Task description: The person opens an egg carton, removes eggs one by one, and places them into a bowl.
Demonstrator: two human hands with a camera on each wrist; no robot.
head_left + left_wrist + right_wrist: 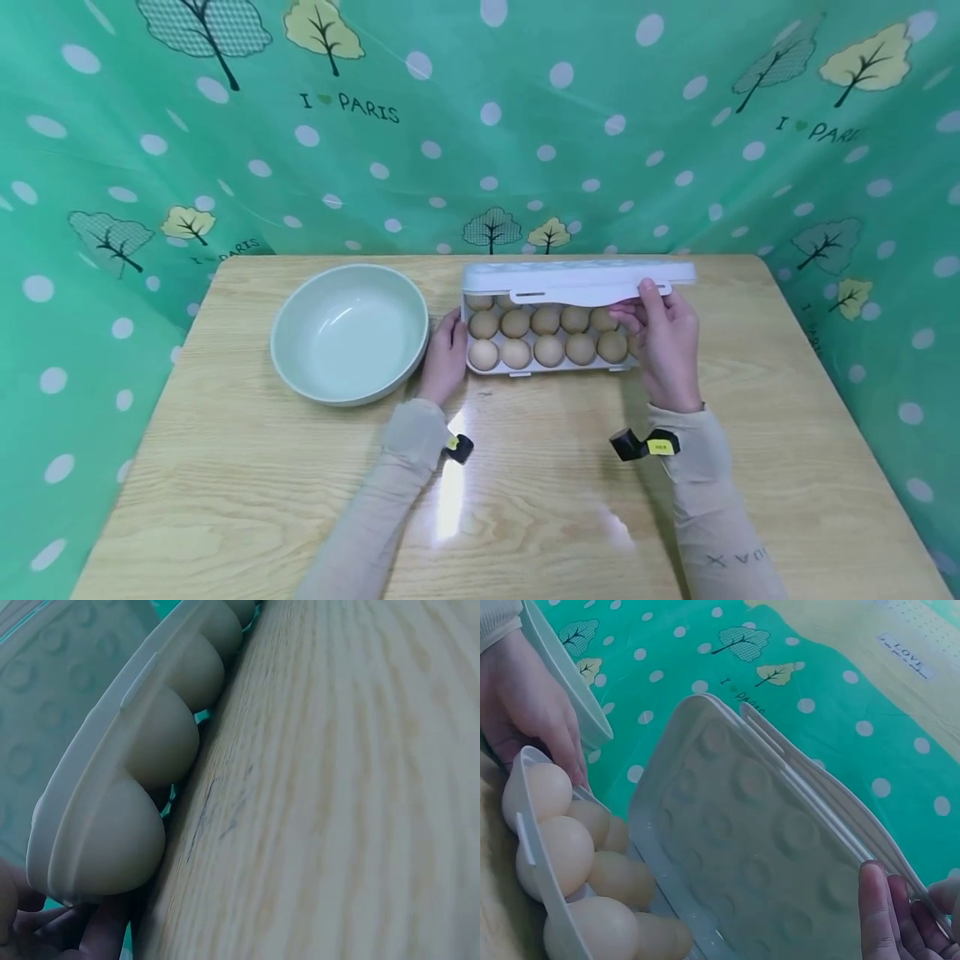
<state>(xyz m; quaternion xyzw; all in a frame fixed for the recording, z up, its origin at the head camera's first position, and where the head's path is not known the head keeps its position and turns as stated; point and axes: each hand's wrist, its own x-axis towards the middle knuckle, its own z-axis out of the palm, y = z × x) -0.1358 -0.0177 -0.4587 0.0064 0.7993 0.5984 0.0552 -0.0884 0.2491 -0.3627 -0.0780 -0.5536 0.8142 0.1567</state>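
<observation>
A white plastic egg box [567, 368] holds rows of brown eggs [548, 350], and its hinged lid [480, 277] is raised along the far side. My left hand [445, 362] grips the left end of the box. In the left wrist view, its fingers [105, 928] curl at the end of the rounded egg cups [116, 832]. With thumb and fingers, my right hand [670, 354] pinches the lid's front edge near its right end. The right wrist view shows the dimpled inside of the lid [742, 802] tilted up. Some right-side eggs are hidden behind my right hand.
A pale green round basin [350, 333] stands left of the box, close beside my left hand. Both rest on a light wooden table [555, 508]. Green dotted cloth [480, 150] hangs behind and at the sides.
</observation>
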